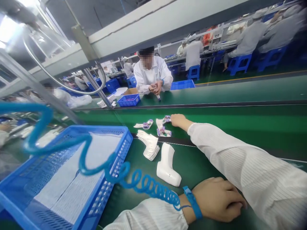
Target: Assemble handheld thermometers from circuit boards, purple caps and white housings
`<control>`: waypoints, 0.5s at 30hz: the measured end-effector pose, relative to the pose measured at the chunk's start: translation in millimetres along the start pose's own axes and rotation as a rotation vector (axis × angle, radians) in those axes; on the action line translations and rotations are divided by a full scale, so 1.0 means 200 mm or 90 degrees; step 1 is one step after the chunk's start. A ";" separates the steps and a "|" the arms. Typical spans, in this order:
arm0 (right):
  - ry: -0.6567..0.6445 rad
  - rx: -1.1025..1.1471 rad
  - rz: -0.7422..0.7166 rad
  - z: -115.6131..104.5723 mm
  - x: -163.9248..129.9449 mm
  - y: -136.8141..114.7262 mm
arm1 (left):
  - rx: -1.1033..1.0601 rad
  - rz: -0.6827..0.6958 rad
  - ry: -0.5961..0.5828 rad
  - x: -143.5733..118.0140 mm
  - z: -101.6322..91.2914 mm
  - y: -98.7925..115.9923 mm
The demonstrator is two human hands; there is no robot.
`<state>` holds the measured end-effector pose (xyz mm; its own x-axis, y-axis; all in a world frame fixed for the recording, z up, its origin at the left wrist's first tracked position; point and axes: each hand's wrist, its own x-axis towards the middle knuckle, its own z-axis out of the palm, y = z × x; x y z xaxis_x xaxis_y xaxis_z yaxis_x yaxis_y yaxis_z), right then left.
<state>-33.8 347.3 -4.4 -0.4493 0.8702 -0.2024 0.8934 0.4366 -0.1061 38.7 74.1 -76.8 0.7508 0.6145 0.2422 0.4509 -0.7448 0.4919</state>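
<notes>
My right hand (178,120) reaches over the green belt, its fingers closed at the end of a white plastic piece with purple parts (166,119). Just below lies a similar white piece with purple and green parts (164,131), and another one (145,124) rests to the left. Nearer to me, a stack of white handle-shaped shells (149,145) sits beside more nested white shells (168,164). My left hand (216,198), wearing a blue wrist strap, hovers or rests low over the bench. Its fingers curl towards the thumb; their contents are hidden.
A blue coiled cord (144,182) runs from the strap across a blue crate (126,135) lined with white sheets. Across the belt, a person in white (153,75) handles a small item near a blue tray (129,100). A metal post (99,86) stands left.
</notes>
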 end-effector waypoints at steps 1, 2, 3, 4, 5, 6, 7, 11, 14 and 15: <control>0.001 0.010 0.042 -0.01 -0.02 0.04 | -0.001 -0.012 -0.013 0.01 -0.01 0.02; 0.005 0.024 0.076 -0.02 -0.03 0.08 | -0.005 -0.013 -0.036 0.01 -0.04 0.03; 0.012 0.042 0.101 -0.02 -0.05 0.11 | -0.020 0.004 -0.072 0.01 -0.09 0.05; 0.018 0.063 0.114 -0.02 -0.07 0.13 | -0.044 0.030 -0.116 -0.01 -0.15 0.07; 0.024 0.088 0.115 -0.02 -0.08 0.13 | -0.090 0.076 -0.172 -0.05 -0.24 0.08; 0.027 0.114 0.106 -0.01 -0.09 0.11 | -0.175 0.134 -0.251 -0.11 -0.34 0.07; 0.030 0.140 0.091 0.00 -0.10 0.07 | -0.250 0.149 -0.297 -0.18 -0.46 0.06; 0.030 0.224 0.023 0.04 -0.12 -0.24 | -0.258 -0.211 0.016 -0.49 -1.04 -0.15; 0.039 0.259 0.020 0.03 -0.14 -0.46 | 0.016 -0.547 0.222 -0.65 -1.42 -0.39; 0.041 0.266 0.022 0.02 -0.14 -0.51 | 0.071 -0.599 0.236 -0.69 -1.51 -0.47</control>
<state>-112.2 277.0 9.0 -0.4068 0.9006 -0.1531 0.8231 0.2887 -0.4891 -252.5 138.2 95.4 -0.1206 0.9914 0.0506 0.8385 0.0744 0.5398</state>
